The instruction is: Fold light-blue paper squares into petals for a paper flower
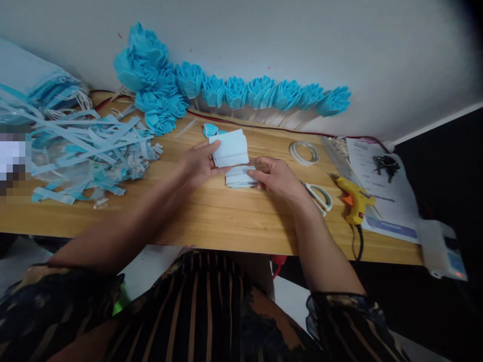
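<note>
Left hand (pixel 202 163): closed on the upper stack (pixel 231 147) of pale blue sheets, thumb on top, fingers beneath.
Right hand (pixel 273 176): thumb pressed on the lower stack (pixel 240 177), gripping its right end; whether that stack is lifted off the tabletop (pixel 226 226) cannot be confirmed.
Stack position: upper at the left hand's fingertips; lower between both hands, slightly nearer the body.
Step in hand: judged to be separating or squaring the sheets.
Next move: likely calls for a light pinch, with edges kept aligned.
Blue scrap (pixel 210 130): just beyond the left hand.
Tape roll (pixel 301 160), scissors (pixel 329 200), glue gun (pixel 356 203): right of the right hand, in that order outward.
Cut strips (pixel 98 146): heaped left of the left hand.
Blue flowers (pixel 260 93): row beyond both hands, along the wall (pixel 287 35).
</note>
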Demonstrator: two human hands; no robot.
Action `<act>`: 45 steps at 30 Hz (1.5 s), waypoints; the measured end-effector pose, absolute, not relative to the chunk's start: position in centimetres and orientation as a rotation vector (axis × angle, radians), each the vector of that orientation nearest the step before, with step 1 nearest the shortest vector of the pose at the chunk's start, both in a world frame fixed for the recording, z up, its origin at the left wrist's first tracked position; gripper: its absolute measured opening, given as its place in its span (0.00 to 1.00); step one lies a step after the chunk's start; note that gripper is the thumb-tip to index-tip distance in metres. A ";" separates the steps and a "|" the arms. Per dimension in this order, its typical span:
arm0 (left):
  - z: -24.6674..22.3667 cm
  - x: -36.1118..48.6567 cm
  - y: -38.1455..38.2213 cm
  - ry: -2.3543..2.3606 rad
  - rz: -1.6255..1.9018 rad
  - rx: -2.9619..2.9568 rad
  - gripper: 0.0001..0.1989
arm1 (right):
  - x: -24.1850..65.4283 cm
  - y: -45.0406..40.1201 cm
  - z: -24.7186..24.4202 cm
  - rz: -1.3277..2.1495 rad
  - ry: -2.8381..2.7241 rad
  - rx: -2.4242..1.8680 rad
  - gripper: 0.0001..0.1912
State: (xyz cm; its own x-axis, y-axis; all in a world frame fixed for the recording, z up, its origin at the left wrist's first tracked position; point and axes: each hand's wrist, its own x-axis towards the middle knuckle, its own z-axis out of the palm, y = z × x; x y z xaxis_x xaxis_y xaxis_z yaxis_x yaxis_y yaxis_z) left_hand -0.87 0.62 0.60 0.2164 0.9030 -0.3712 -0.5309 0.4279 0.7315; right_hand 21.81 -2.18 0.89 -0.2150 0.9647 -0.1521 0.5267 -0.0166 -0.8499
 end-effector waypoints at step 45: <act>0.8 1.2 -1.8 0.779 1.064 0.817 0.14 | 20.5 -2.4 1.9 0.909 -1.501 -1.330 0.23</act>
State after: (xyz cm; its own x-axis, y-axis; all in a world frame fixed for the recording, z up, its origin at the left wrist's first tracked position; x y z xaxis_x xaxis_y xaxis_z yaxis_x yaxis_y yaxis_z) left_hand 1.20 -1.75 0.84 0.2917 0.9450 -0.1477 -0.4264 0.2667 0.8644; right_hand 20.45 -2.39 1.91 -0.0101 0.9881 0.1537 0.3217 0.1488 -0.9351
